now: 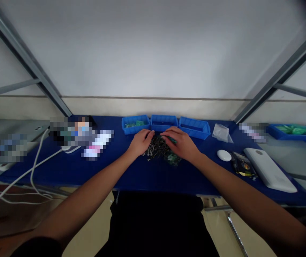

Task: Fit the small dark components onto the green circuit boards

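A loose heap of thin metal pieces, like screws or pins, lies on the blue tabletop between my hands. Green bits are mixed in at its near right side; their kind is too blurred to tell. My left hand rests at the heap's left edge, fingers stretched forward and thumb a little apart, nothing visible in it. Over the right side of the heap, my right hand has thumb and index finger curled toward each other. Something green shows between them, too small to name. Its other fingers are partly hidden.
Behind the heap stand three blue bins: the left bin with green pieces, the middle bin, and the right bin. Rightward lie a plastic bag, a white oval case, a black packet and a long white device. White cables run left.
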`<action>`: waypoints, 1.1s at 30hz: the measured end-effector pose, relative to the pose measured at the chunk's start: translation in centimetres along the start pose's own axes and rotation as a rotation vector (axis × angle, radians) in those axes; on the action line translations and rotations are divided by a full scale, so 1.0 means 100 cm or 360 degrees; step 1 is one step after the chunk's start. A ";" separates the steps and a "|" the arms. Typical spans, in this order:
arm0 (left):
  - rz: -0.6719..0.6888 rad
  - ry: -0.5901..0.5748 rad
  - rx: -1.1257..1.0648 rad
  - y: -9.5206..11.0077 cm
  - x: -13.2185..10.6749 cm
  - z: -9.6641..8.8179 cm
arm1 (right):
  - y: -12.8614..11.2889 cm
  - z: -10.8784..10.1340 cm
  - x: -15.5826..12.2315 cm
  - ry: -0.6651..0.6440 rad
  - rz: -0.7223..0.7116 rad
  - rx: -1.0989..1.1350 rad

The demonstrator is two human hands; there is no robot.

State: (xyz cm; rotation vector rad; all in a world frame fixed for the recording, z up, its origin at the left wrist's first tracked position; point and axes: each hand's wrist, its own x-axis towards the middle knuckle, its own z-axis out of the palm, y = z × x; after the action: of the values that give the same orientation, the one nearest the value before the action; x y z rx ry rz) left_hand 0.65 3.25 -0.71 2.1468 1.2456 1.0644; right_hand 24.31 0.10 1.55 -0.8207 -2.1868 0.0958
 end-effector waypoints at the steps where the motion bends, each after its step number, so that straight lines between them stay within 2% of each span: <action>1: -0.0015 -0.0033 -0.0037 0.000 0.000 0.001 | 0.004 -0.001 -0.001 0.0014 -0.0001 -0.0091; 4: -0.0064 -0.0103 -0.0173 0.004 -0.002 0.000 | 0.013 -0.005 -0.003 -0.0052 -0.0031 -0.0277; 6: -0.0093 -0.0131 -0.0269 0.006 -0.003 -0.001 | 0.011 -0.005 -0.003 -0.0155 -0.0086 -0.0271; 10: -0.0142 -0.0136 -0.0484 0.007 0.000 0.000 | -0.011 0.003 -0.002 -0.0400 -0.0314 -0.0122; 14: -0.0302 -0.0169 -0.0707 0.002 0.008 0.003 | -0.039 0.019 -0.002 -0.0621 -0.0535 -0.0043; 18: -0.0345 -0.0211 -0.0815 -0.003 0.014 0.005 | -0.046 0.030 -0.002 -0.0792 -0.0633 -0.0053; 25: -0.0276 -0.0167 -0.0746 -0.007 0.014 0.007 | -0.031 0.028 0.002 -0.0652 -0.0548 -0.0107; 33: -0.0262 -0.0167 -0.0755 -0.003 0.009 0.008 | -0.024 0.024 0.001 -0.0520 -0.0244 -0.0238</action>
State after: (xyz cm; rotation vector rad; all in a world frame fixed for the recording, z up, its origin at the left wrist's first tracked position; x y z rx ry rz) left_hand 1.38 4.23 -1.08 1.6884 0.9826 1.0384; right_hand 21.38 -1.25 0.74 -0.7572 -2.5830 -0.0120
